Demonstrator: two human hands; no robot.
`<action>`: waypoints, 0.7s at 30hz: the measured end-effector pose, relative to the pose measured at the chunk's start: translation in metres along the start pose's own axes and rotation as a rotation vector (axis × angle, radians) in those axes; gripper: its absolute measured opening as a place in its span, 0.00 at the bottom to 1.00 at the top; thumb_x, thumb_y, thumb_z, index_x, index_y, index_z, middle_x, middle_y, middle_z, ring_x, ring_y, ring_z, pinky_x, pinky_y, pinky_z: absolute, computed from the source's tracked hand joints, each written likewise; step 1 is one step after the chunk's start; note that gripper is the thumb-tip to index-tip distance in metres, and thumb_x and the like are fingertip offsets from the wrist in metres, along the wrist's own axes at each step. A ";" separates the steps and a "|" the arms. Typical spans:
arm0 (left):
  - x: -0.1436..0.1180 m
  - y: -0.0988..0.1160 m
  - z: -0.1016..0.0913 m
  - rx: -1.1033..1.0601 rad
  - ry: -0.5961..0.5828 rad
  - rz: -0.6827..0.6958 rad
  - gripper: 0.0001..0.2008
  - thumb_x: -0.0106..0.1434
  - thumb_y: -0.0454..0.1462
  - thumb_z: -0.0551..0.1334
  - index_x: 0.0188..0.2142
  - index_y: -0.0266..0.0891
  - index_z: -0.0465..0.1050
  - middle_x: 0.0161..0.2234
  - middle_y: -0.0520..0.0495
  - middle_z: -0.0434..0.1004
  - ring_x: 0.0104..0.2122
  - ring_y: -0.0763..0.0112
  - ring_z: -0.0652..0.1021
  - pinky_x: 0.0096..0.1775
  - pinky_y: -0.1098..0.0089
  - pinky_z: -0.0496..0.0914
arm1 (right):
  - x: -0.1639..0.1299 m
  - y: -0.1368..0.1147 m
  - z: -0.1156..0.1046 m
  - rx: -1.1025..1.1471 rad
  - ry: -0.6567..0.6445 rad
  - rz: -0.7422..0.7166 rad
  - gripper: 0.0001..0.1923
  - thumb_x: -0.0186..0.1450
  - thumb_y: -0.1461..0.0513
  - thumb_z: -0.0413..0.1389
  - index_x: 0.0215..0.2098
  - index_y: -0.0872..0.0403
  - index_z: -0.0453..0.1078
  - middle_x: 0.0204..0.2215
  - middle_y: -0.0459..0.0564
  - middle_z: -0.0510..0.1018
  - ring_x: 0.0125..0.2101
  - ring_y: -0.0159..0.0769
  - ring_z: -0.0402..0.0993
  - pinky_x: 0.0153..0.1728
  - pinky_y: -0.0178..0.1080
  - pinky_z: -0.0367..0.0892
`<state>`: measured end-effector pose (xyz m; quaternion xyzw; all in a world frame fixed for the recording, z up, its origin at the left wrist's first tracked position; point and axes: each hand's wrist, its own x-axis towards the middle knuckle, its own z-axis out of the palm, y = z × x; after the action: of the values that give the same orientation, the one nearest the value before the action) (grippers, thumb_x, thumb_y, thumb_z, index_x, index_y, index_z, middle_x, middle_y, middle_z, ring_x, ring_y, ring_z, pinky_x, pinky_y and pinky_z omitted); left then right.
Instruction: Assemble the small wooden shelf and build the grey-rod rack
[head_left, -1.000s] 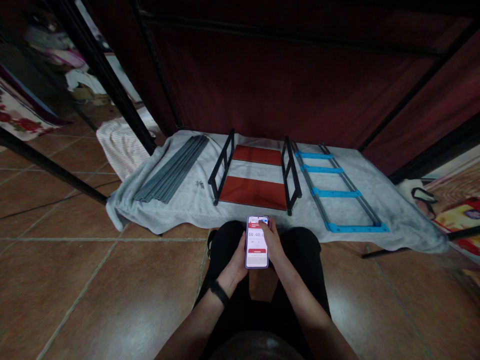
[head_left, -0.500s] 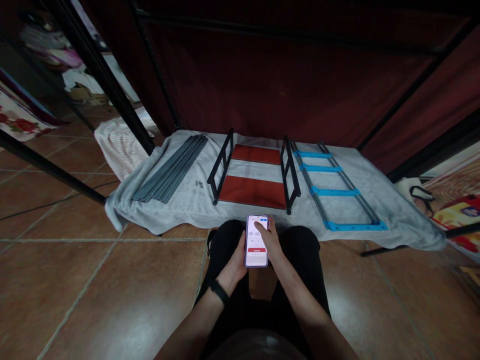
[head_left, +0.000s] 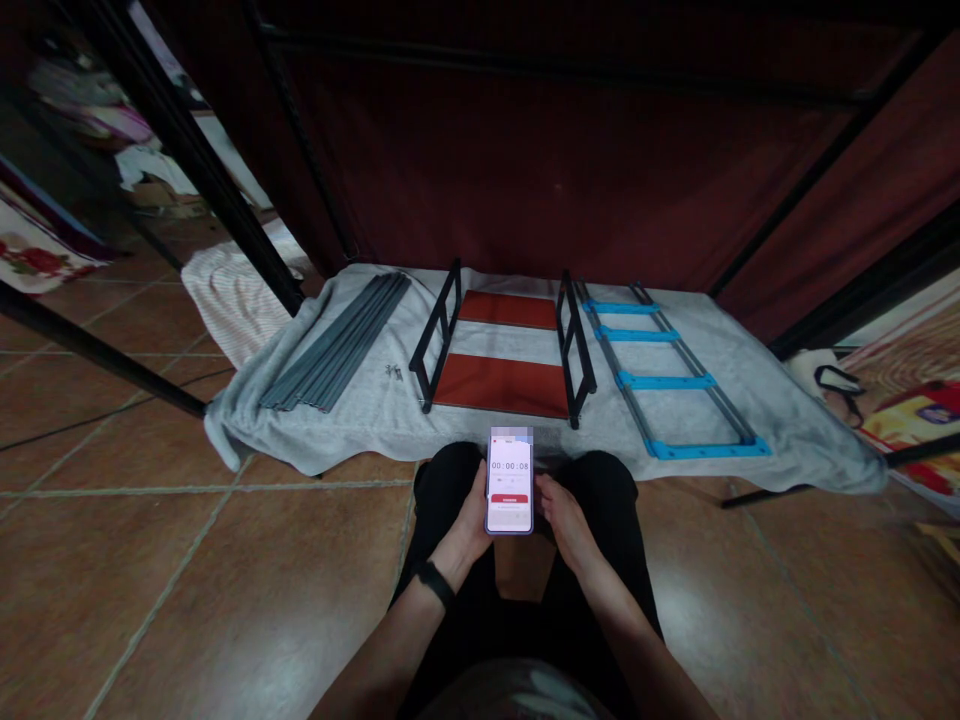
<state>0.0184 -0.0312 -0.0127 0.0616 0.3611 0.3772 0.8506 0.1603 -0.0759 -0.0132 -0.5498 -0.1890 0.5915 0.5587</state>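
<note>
A smartphone [head_left: 510,482] showing a running timer is held upright above my lap. My left hand [head_left: 472,520] grips it from the left side, its fingers going behind it. On the phone's right, my right hand [head_left: 566,522] is loosely curled, with its fingertips beside the edge; whether they touch it I cannot tell. Beyond my knees, a black frame [head_left: 577,360] with red-brown panels [head_left: 501,385] lies on a grey blanket [head_left: 367,437]. To its left are a bundle of grey tubes [head_left: 337,345] and some small metal screws [head_left: 393,372].
A rack of grey tubes with blue crosspieces [head_left: 666,381] lies at the right of the blanket. Black metal bars [head_left: 199,165] rise around the bed, with a dark red curtain [head_left: 555,180] behind. A striped cloth [head_left: 238,300] hangs at left above the tiled floor [head_left: 172,560].
My right hand has drawn back from the screen to the phone's right side, uncovering the timer. The left hand keeps its hold. The view has shifted slightly.
</note>
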 end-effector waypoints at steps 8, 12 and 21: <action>0.008 -0.007 0.035 0.020 -0.055 0.084 0.26 0.72 0.51 0.54 0.52 0.31 0.75 0.46 0.38 0.82 0.43 0.60 0.82 0.49 0.63 0.75 | 0.002 -0.016 -0.001 0.099 -0.031 -0.158 0.15 0.60 0.52 0.61 0.42 0.48 0.77 0.44 0.50 0.82 0.46 0.44 0.77 0.49 0.46 0.70; 0.019 -0.013 0.057 0.071 -0.031 0.131 0.25 0.71 0.50 0.55 0.51 0.31 0.75 0.46 0.38 0.82 0.42 0.61 0.82 0.51 0.62 0.74 | 0.003 -0.033 -0.003 0.153 0.019 -0.198 0.14 0.60 0.52 0.59 0.42 0.49 0.75 0.43 0.50 0.82 0.43 0.44 0.78 0.44 0.44 0.71; 0.044 -0.034 0.123 0.178 -0.019 0.151 0.25 0.69 0.52 0.57 0.49 0.32 0.76 0.45 0.38 0.83 0.44 0.59 0.82 0.50 0.61 0.74 | 0.001 -0.084 -0.026 0.305 0.167 -0.319 0.11 0.61 0.51 0.62 0.38 0.48 0.74 0.37 0.49 0.82 0.37 0.42 0.78 0.38 0.42 0.72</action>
<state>0.1398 -0.0042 0.0392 0.1675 0.3792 0.4062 0.8143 0.2206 -0.0592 0.0479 -0.4691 -0.1350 0.4700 0.7354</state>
